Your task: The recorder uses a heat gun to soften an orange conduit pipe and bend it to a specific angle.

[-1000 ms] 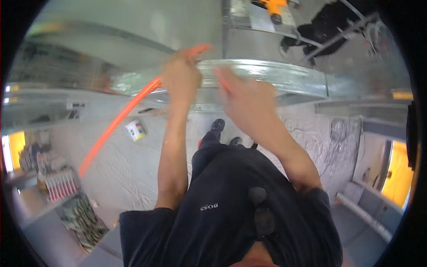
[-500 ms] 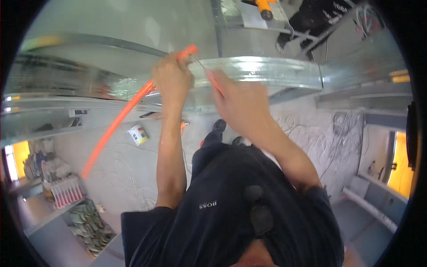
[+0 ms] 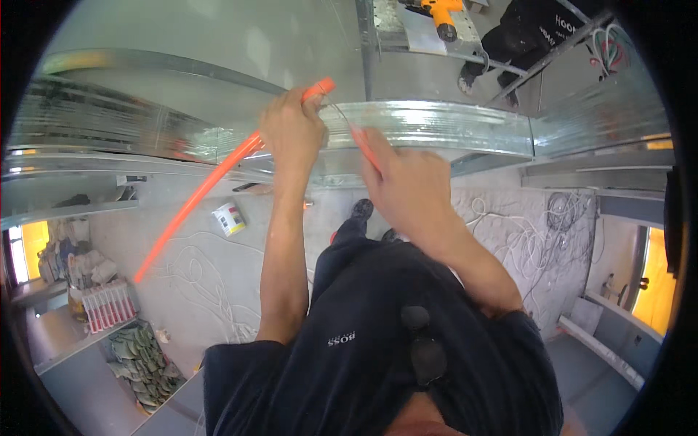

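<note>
Closed around an orange flexible conduit tube (image 3: 205,187) near its upper end, my left hand (image 3: 292,131) is raised in front of a shiny metal stud (image 3: 429,120). The tube's long free part curves down to the left. To the right of the tube's tip, my right hand (image 3: 411,178) is closed on a thin red length (image 3: 368,151), its exact kind unclear. From this a fine wire (image 3: 338,111) runs toward the tube's end. Whether the wire goes inside the tube is hidden. My right fingers are slightly blurred.
A yellow power drill (image 3: 440,16) lies on a platform at the far side, near another person's dark-clothed legs (image 3: 502,54). White cables (image 3: 520,232) coil over the floor. A white bucket (image 3: 230,219) stands at left, red-and-white cartridges (image 3: 107,309) and gloves (image 3: 145,367) lower left.
Both hands have shifted slightly right and down in the picture, along with a small shift of the whole view. My right hand is a little farther from the tube's tip.
</note>
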Demonstrator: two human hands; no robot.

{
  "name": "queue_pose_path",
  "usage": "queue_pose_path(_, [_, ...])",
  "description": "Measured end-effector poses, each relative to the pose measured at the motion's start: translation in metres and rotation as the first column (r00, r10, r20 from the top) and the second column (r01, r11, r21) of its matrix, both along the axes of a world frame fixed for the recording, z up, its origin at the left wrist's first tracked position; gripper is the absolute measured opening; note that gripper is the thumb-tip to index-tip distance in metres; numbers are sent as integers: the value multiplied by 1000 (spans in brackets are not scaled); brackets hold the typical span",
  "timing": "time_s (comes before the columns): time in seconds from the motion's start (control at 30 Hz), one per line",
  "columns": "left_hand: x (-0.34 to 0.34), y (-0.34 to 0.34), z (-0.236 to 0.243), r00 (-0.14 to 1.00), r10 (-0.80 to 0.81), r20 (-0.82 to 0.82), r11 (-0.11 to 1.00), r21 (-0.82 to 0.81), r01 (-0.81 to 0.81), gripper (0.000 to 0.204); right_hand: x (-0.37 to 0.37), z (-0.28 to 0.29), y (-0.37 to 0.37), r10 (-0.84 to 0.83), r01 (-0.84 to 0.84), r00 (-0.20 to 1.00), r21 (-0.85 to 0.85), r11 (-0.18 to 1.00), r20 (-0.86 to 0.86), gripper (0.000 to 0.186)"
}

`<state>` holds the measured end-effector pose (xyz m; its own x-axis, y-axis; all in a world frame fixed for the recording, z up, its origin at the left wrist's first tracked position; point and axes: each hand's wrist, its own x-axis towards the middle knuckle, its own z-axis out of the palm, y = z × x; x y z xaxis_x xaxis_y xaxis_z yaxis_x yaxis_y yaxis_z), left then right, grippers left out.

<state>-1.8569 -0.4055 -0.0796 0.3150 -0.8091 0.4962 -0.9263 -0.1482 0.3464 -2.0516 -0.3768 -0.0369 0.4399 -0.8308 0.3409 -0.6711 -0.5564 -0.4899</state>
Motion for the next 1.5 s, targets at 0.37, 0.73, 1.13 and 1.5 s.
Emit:
queue_pose_path(0.37, [-6,3,3,997,-32,-65,999,-22,30,21,31,-18,-32,15,-25,997,-133,991,-75,18])
queue_pose_path(0.73, [4,2,-4,999,-33,-15,998,-61,32,16,21,-3,-21,36,-42,994,-52,998,-103,22])
queue_pose_path(1.13, [2,2,-1,999,-47,-1,997,-60,47,17,7,2,-8,35,-37,995,-17,999,-92,23])
queue_pose_path(1.5, [-1,7,5,996,-26,-84,1000,3,26,17,8,-2,-5,14,-13,1000,-34,999,18,23])
